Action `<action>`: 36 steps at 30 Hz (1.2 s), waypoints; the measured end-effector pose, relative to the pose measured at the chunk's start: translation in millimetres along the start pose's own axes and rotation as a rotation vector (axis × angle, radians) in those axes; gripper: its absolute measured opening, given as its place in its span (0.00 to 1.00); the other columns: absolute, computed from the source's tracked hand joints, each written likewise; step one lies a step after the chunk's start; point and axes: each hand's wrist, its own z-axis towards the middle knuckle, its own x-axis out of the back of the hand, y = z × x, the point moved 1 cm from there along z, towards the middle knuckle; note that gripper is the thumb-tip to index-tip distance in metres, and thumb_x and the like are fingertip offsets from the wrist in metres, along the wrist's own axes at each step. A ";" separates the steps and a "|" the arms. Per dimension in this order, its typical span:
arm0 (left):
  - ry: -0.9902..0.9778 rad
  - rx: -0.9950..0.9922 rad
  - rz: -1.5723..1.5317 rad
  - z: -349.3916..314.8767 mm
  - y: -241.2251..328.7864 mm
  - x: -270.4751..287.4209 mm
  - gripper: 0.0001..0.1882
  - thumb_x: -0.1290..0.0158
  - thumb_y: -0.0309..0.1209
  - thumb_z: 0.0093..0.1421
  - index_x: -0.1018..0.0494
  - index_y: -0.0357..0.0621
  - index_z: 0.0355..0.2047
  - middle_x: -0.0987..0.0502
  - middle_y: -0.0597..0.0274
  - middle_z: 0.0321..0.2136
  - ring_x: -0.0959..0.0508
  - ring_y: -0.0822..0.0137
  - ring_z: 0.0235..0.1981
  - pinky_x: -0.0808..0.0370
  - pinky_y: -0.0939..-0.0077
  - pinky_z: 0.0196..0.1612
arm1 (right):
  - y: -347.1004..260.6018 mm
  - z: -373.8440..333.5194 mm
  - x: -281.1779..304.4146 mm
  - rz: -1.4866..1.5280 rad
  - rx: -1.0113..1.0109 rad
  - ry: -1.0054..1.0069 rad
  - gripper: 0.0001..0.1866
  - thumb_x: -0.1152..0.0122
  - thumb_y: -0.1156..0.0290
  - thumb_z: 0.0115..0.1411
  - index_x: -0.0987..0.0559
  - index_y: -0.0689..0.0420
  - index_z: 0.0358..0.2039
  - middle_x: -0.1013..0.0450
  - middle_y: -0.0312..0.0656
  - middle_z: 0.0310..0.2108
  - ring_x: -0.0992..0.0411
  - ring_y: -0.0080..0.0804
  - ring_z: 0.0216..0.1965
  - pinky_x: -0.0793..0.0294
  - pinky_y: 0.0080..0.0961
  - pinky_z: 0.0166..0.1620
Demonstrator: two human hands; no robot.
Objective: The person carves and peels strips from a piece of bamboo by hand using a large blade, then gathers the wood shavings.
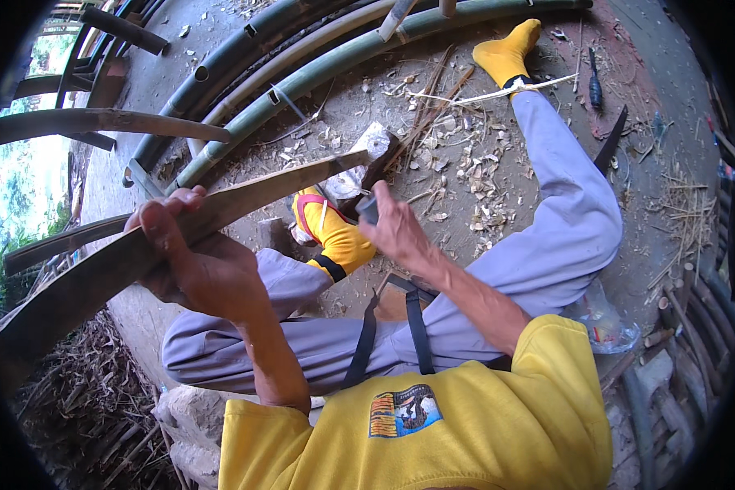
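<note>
My left hand (200,265) grips a long, flat bamboo slat (261,193) from below, thumb and fingers around its edges. The slat slants from the lower left up to the middle, its narrow far end over a pale log block (353,175). Just right of that end, my right hand (402,235) is closed on a tool with a dark grey, block-like end (369,211); its kind is hidden by the fingers. Under the slat's far part is my yellow-socked left foot (339,238), a red strap across it, beside the log block.
Green and dark bamboo poles (335,69) lie across the far side. Pale chips (486,167) litter the ground between my legs. A dark-handled tool (595,88) and a dark blade (612,140) lie at the right, beyond a plastic bag (608,331). Sticks (694,327) are piled far right.
</note>
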 end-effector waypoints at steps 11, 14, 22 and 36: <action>-0.162 0.229 -0.176 13.9 7.4 11.0 0.23 0.50 0.34 0.60 0.41 0.40 0.52 0.28 0.56 0.35 0.28 0.66 0.39 0.30 0.67 0.46 | 68.4 12.0 6.9 -0.034 -0.101 0.073 0.20 0.42 0.68 0.48 0.38 0.64 0.36 0.28 0.51 0.22 0.26 0.48 0.23 0.27 0.38 0.26; -0.121 -0.056 0.180 16.1 -10.7 38.5 0.16 0.50 0.35 0.60 0.39 0.42 0.44 0.30 0.59 0.31 0.29 0.69 0.34 0.30 0.71 0.42 | 14.5 -10.3 -2.6 0.032 0.040 0.051 0.20 0.40 0.70 0.48 0.38 0.62 0.38 0.28 0.52 0.23 0.25 0.50 0.25 0.26 0.40 0.27; 0.064 -0.172 0.294 -0.3 -15.5 19.7 0.12 0.49 0.33 0.59 0.42 0.46 0.34 0.36 0.63 0.24 0.36 0.74 0.26 0.34 0.75 0.34 | 0.6 -10.1 -10.0 -0.087 0.159 0.056 0.19 0.43 0.72 0.49 0.40 0.63 0.38 0.29 0.56 0.21 0.26 0.53 0.25 0.26 0.41 0.24; -0.023 0.640 0.023 -26.1 -81.0 37.9 0.22 0.51 0.12 0.45 0.35 0.38 0.43 0.29 0.50 0.40 0.28 0.57 0.46 0.30 0.64 0.51 | 102.5 35.3 -2.3 -0.097 -0.123 0.125 0.23 0.39 0.66 0.45 0.35 0.63 0.38 0.28 0.54 0.26 0.27 0.50 0.27 0.28 0.40 0.31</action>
